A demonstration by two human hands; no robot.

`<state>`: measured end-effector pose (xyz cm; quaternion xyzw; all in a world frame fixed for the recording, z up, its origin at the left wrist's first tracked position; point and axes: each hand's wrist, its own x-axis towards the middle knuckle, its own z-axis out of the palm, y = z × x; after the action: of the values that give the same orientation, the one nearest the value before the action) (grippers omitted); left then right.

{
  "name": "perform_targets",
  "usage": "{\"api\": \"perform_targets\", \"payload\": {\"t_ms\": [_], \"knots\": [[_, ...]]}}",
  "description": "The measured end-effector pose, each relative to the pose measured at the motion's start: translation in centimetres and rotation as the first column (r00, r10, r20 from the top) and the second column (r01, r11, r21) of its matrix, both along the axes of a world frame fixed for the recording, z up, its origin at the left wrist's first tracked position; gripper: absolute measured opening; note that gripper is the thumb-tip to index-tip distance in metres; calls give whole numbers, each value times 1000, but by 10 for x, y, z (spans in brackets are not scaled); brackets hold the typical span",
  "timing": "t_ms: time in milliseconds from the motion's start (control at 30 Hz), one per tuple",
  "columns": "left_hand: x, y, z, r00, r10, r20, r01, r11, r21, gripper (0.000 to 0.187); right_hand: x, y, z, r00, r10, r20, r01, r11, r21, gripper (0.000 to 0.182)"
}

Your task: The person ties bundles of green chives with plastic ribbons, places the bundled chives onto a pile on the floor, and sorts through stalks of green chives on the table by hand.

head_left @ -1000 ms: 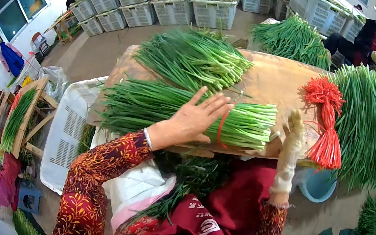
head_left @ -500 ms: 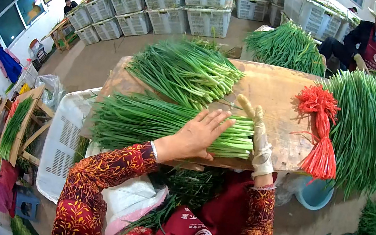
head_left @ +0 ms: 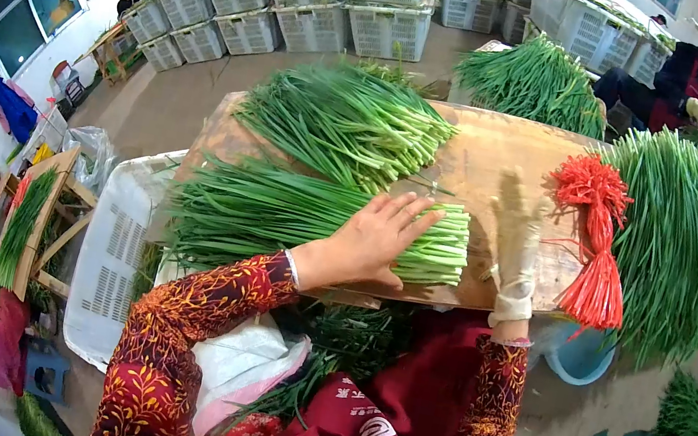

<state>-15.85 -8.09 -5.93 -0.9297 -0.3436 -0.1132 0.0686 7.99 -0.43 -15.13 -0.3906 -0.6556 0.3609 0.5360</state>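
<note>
My bare left hand (head_left: 374, 234) lies spread on top of the near bundle of green stalks (head_left: 275, 213), close to its pale cut ends. My right hand (head_left: 514, 247), in a cream glove, is raised just right of those ends, fingers apart and slightly blurred, holding nothing. A gap shows between the glove and the stalks. Behind the near bundle lies a looser pile of stalks (head_left: 346, 129) on the wooden board (head_left: 490, 159). A bunch of red ties (head_left: 597, 239) sits to the right of the glove.
More stalks (head_left: 666, 246) cover the board's right end. A white crate (head_left: 113, 260) stands at left, a blue basin (head_left: 581, 355) below the board at right. Stacked crates (head_left: 312, 29) line the back. Another person (head_left: 693, 92) in a pale hat sits at the back right.
My right hand has moved right, away from the cut ends it was against, and its fingers now point upward. My left hand remains on the bundle, slightly shifted. The other person's head and hand have moved.
</note>
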Motion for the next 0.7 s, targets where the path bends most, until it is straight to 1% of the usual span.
{"api": "perform_targets", "payload": {"t_ms": [33,67,100,167,200,267,333,400,467,500,533,633,700], "knots": [[-2,1,1,1000,-27,7,27,999,-20,106,11,-3,7,932,53,-358,-78,995,-56,73],[-5,2,2,999,-52,11,53,998,-43,106,16,-8,9,737,70,-672,-173,981,-87,71],[-8,1,6,999,-45,5,45,995,-88,106,14,-18,14,737,74,-672,-183,979,-92,71],[-22,-4,18,999,-37,-3,36,996,-78,105,10,-46,25,774,57,-631,-150,984,-94,62],[-32,-6,23,999,-38,-15,37,997,-68,105,7,-62,28,770,59,-635,-162,981,-105,62],[-56,-11,35,998,22,-62,-27,995,-94,98,-2,-93,36,824,-177,-539,114,982,-149,51],[-74,-16,34,997,75,-34,-79,984,-161,94,-16,-131,45,890,-192,-414,179,981,-72,42],[-84,-19,24,996,87,-21,-90,981,-172,93,-42,-159,48,948,-46,-316,-29,974,-227,32],[-85,-19,12,997,54,-60,-62,989,-131,93,-73,-170,43,953,-6,-303,-149,861,-486,31],[-82,-20,10,997,63,-53,-69,991,-119,94,-83,-169,37,944,-23,-328,-176,809,-561,31],[-81,-21,9,996,70,-53,-76,990,-118,94,-92,-167,31,920,-19,-392,-235,774,-589,30],[-75,-25,9,998,54,-33,-57,994,-94,99,-106,-160,27,928,-29,-372,-229,744,-628,27],[-73,-26,5,997,63,-34,-66,996,-63,100,-114,-162,27,988,-114,-100,45,851,-524,22]]}}
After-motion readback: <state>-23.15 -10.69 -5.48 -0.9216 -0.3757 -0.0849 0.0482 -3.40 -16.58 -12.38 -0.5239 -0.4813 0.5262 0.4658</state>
